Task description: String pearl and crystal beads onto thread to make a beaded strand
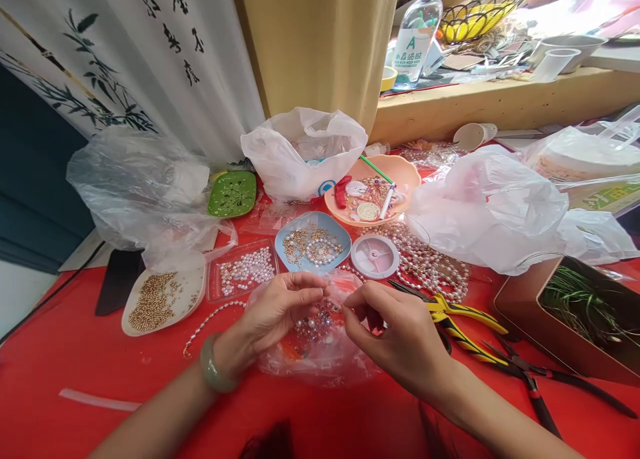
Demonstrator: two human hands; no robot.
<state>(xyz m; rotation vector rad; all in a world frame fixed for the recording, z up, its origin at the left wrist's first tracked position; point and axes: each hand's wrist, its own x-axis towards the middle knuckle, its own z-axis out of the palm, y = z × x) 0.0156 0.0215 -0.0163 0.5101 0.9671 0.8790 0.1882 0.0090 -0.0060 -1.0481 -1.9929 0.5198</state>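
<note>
Both hands are over a clear plastic bag (325, 372), which lies slack on the red table. Shiny glass and pearl beads (315, 326) show inside the bag, between the hands. My left hand (287, 306), with a pale green bangle (216, 364) on its wrist, has its thumb and fingertips pinched together above the bag's left side. Opposite it, my right hand (387, 312) pinches thumb against forefinger, its other fingers curled. Whatever the fingertips hold is too small to tell. A blue dish (285, 262) of gold and pearl beads and a white spool (375, 256) stand just behind the hands.
To the left are a dish of gold beads (155, 302), a pink tray (213, 292) of pearls and a bead string (210, 322). Yellow-handled pliers (467, 329), black-handled cutters (537, 372) and a brown box (530, 312) lie right. Plastic bags (493, 209) and a peach bowl (413, 179) stand behind.
</note>
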